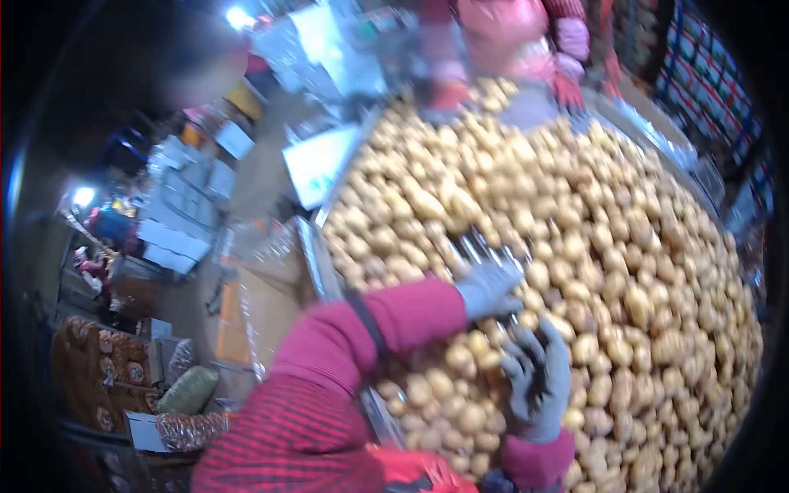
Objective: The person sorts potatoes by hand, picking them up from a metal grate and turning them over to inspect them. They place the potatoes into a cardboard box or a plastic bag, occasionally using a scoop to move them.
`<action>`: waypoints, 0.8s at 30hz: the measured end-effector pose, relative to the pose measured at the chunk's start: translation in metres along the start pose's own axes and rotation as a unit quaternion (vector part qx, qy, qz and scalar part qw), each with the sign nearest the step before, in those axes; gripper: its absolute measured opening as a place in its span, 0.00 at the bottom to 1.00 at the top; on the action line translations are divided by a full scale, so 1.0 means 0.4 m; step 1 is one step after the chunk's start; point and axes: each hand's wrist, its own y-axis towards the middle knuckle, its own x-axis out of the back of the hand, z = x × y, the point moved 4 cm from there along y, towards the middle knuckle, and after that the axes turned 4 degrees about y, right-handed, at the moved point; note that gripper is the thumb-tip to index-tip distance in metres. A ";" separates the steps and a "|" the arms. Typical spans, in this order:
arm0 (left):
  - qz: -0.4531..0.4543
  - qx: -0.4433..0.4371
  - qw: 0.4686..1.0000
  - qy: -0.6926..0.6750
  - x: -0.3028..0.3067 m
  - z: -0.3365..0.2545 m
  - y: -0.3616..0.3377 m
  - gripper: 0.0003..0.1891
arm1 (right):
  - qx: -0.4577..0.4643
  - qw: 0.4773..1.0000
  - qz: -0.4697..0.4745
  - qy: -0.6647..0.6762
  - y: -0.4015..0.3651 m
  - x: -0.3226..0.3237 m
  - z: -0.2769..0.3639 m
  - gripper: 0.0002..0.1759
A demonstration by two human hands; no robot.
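Both gloved, working the potatoes (625, 246) heaped on the desk (315, 251). Left hand (491, 287): fingers spread, blurred, flat on the pile. Right hand (538, 382): just below it, fingers apart, gripping nothing. Potatoes lie under and around both.

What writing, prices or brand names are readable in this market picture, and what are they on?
No text can be read anywhere.
White card beside the potatoes: looks blank, blurred.
Stacked white boxes: any print too small and blurred.
Grey gloves on the left hand and right hand: no print shows.
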 end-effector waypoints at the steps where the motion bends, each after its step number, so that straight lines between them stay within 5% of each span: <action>1: 0.013 0.037 0.999 -0.003 -0.041 0.006 0.014 0.26 | 0.001 1.000 0.027 0.016 0.005 0.010 -0.004 0.35; 10: 0.136 0.088 0.985 0.052 -0.001 -0.023 0.037 0.18 | -0.005 0.999 0.019 -0.031 0.006 0.006 0.006 0.37; 14: 0.058 0.082 0.995 0.021 -0.011 -0.021 0.022 0.17 | -0.019 0.999 0.023 -0.039 -0.003 -0.010 -0.002 0.35; 20: 0.069 0.125 0.989 -0.033 0.010 0.009 0.017 0.21 | -0.023 0.999 0.034 -0.014 -0.005 -0.006 0.001 0.35; 24: -0.004 0.175 0.958 -0.228 0.124 -0.058 -0.055 0.22 | -0.015 1.000 0.004 -0.017 -0.006 -0.001 0.015 0.33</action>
